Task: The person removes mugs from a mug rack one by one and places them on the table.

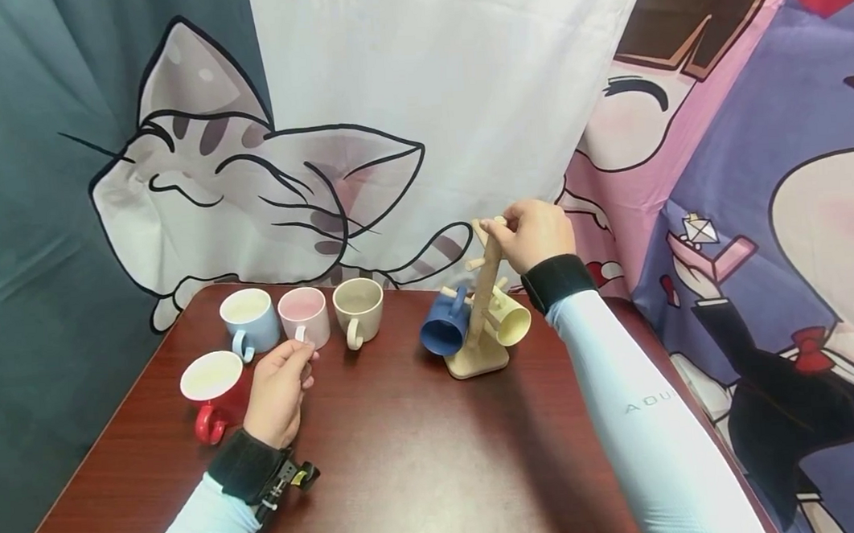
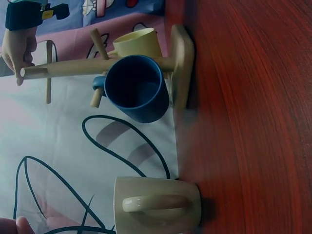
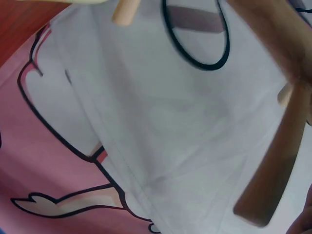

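Note:
With thumb and fingers, my right hand (image 1: 534, 235) grips the top of a wooden mug tree (image 1: 485, 296). A dark blue mug (image 1: 444, 323) and a pale yellow mug (image 1: 509, 317) hang on its lower pegs. My left hand (image 1: 280, 391), fingers bent, has its fingertips right at the handle of a pink mug (image 1: 304, 311) in the head view; I cannot tell whether they pinch it. Only those fingertips (image 2: 22, 226) show in the left wrist view. The right wrist view catches a wooden peg (image 3: 273, 170) close up.
Left of the pink mug stands a light blue mug (image 1: 256, 322), and to its right a beige mug (image 1: 362, 310). A red mug (image 1: 216, 398) is beside my left hand. The brown table (image 1: 394, 461) ends at a printed curtain (image 1: 416, 58) behind everything.

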A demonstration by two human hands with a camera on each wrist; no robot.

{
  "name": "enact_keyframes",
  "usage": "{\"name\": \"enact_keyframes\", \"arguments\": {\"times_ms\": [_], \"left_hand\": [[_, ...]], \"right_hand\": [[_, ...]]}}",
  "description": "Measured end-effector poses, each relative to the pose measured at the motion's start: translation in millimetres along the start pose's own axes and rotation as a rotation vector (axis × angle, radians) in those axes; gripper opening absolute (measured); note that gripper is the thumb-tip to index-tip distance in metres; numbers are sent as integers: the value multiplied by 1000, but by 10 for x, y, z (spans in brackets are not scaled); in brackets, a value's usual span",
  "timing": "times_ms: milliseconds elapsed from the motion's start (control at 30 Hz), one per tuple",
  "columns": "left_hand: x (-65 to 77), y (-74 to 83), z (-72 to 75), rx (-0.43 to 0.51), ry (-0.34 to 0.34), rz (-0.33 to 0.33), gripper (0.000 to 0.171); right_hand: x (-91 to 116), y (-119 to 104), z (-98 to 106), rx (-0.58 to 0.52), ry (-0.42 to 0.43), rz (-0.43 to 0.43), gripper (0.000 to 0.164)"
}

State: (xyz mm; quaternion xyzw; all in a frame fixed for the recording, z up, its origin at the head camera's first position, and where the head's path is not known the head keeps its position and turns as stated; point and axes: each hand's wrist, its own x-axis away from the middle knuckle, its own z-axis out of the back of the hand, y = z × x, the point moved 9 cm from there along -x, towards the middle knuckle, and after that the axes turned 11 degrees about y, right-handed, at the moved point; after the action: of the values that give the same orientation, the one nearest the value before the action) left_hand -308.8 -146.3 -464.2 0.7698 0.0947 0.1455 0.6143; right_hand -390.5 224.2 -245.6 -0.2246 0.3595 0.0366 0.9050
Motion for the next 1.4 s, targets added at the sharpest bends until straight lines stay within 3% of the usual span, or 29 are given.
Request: {"name": "enact_keyframes", "arguments": {"times_ms": [300, 567, 733, 933, 1067, 1233, 1400], "left_hand": [[30, -55, -8, 5, -6, 13, 30], [50, -119, -31, 29, -14, 35, 31], [74, -140, -64, 35, -22, 41, 31], [98, -149, -111, 36, -31, 42, 30], [107, -156, -128, 29, -34, 48, 31], [119, -158, -160, 30, -40, 46, 30], [123, -163, -178, 23, -53, 43, 31]], "right_hand": [[-31, -98, 2, -47, -28, 109, 27], [-1, -218, -34, -105, -115, 250, 16], [43, -252, -41, -131, -164, 262, 15], [81, -163, 4, -144, -169, 193, 23], [162, -12, 85, -148, -105, 112, 29], [368, 218, 204, -176, 13, 38, 27], [637, 463, 197, -218, 33, -63, 18]]}}
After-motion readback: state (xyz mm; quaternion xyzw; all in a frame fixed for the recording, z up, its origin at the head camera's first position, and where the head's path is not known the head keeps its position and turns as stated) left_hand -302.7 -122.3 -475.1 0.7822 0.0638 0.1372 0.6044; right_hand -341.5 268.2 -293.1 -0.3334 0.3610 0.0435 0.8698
